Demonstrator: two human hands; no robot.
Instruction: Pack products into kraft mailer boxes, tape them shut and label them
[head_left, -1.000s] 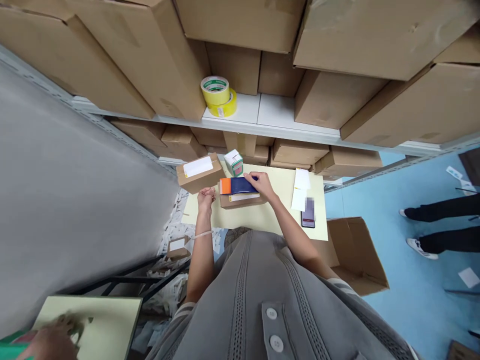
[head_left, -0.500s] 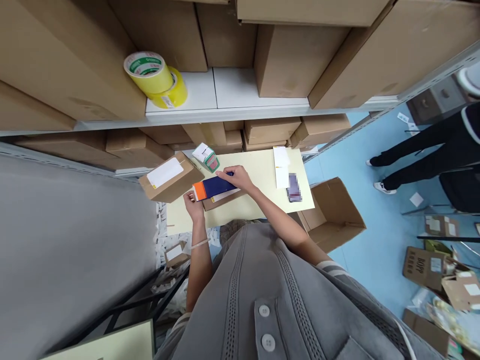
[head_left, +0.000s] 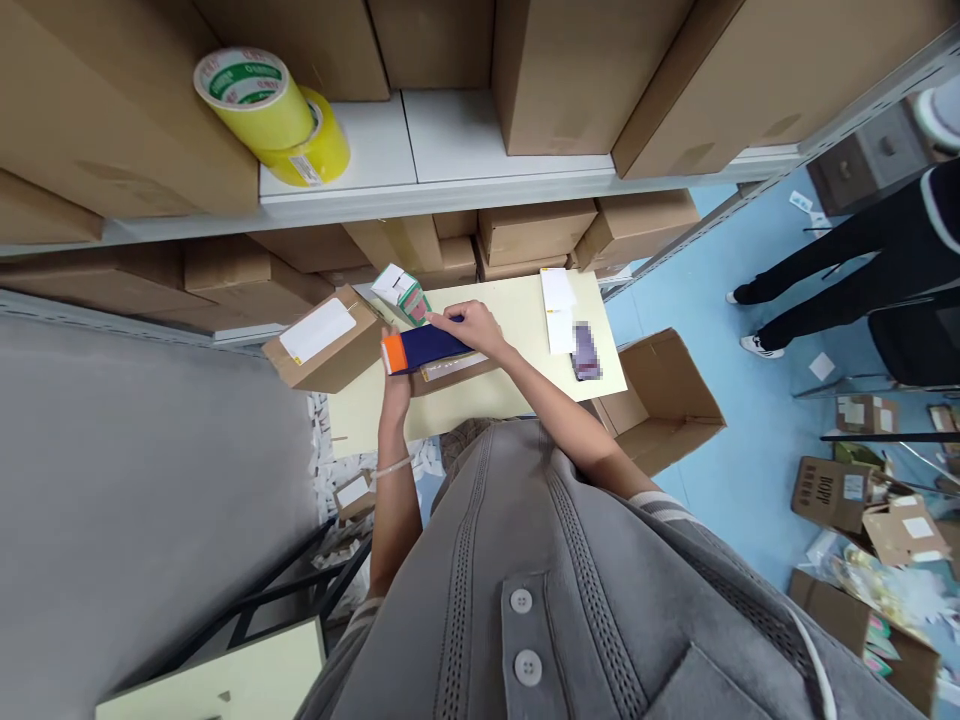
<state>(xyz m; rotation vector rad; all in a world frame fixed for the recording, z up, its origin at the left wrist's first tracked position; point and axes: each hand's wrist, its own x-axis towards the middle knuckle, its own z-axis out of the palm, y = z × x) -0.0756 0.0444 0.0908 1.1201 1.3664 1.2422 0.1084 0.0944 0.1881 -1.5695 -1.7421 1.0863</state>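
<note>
Both hands are on one item. The left hand (head_left: 394,388) pinches the orange end of a blue packet (head_left: 429,346), fingers curled under it. The right hand (head_left: 471,325) is closed over the far blue end. The packet lies level over a flat brown box (head_left: 461,370) near the left edge of the table (head_left: 517,390); whether it touches the box cannot be told. The grip at both ends probably keeps the long packet square to that box. Overhanging the left edge, a larger box (head_left: 322,338) with a white label sits just beside the orange end and crowds the left hand. A small green-and-white carton (head_left: 403,290) stands at the far left corner, close behind the right hand. A paper slip (head_left: 559,310) and a phone (head_left: 585,352) lie by the right edge, well apart. An open carton (head_left: 671,400) is on the floor, tape rolls (head_left: 270,110) are on the shelf (head_left: 450,140) above, and another person's legs (head_left: 817,275) are at far right.
</note>
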